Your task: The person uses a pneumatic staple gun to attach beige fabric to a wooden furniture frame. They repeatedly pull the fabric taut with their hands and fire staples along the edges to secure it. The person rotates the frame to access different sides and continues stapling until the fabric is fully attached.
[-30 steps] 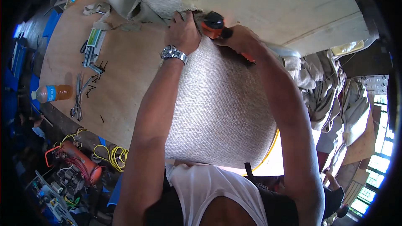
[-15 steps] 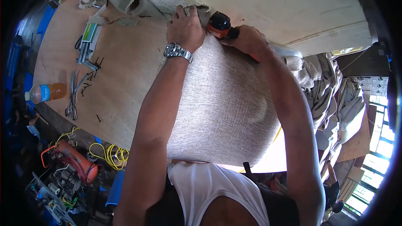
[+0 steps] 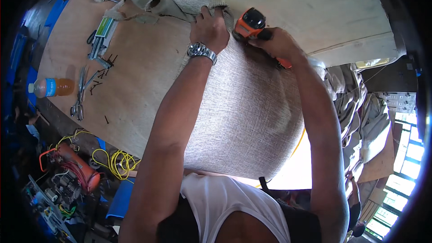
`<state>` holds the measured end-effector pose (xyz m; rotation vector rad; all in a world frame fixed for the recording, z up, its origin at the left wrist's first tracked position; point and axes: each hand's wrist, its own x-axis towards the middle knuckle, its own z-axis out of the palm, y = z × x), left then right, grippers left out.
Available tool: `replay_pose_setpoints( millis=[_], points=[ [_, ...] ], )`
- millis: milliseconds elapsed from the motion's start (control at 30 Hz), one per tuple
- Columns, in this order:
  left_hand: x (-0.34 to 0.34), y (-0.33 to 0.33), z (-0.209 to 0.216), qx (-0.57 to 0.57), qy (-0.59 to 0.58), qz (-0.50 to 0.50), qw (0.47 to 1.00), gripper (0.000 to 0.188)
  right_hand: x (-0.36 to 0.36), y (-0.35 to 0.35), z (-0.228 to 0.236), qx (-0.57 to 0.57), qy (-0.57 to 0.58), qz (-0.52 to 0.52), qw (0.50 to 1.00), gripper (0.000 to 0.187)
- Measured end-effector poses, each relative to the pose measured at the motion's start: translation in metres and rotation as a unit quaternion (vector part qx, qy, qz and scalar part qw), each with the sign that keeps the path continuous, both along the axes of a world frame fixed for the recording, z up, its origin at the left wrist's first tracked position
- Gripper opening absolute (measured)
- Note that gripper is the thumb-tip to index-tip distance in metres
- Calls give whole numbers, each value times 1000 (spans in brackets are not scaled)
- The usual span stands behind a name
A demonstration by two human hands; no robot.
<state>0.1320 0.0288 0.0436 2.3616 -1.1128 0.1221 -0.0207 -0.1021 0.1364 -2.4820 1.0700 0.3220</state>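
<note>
At upper center of the frame, right hand (image 3: 280,45) grasps an orange-and-black tool (image 3: 250,21) near the top edge of gray woven fabric (image 3: 243,112) filling mid-frame | left hand (image 3: 210,31) rests on that edge, pinching or pressing, cannot tell | taut cloth, squarely held tool likely work best | far left, 1 bottle (image 3: 66,87) wears a lettered blue label (image 3: 50,87)

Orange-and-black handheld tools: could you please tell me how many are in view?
1: the orange-and-black tool is in the right hand, near the grey fabric's upper edge. Others could be hidden.
</note>
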Motion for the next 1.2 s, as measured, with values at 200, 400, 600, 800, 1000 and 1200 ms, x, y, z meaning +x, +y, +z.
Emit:
replay_pose_setpoints(
  millis=[200, 400, 600, 800, 1000, 1200],
  points=[
    [2, 9, 4, -24, 17, 1, 1000, 44, 9, 6, 6, 18, 41, -26, 999, 59],
    [-5, 4, -5, -6, -1, 2, 1000, 39, 9, 17, -37, -76, 89, -23, 993, 50],
    [2, 4, 1, 0, 13, 8, 1000, 38, 10, 12, -16, -37, 78, 7, 996, 50],
    [1, 5, 1, -16, 5, 13, 1000, 35, 5, 33, -20, -84, 79, 4, 993, 44],
    [3, 1, 2, -14, 44, 7, 999, 36, 10, 15, -29, -60, 132, -41, 989, 48],
    [11, 6, 3, -53, 101, -2, 993, 45, -22, 21, 46, -20, 53, -12, 998, 57]
  ],
)
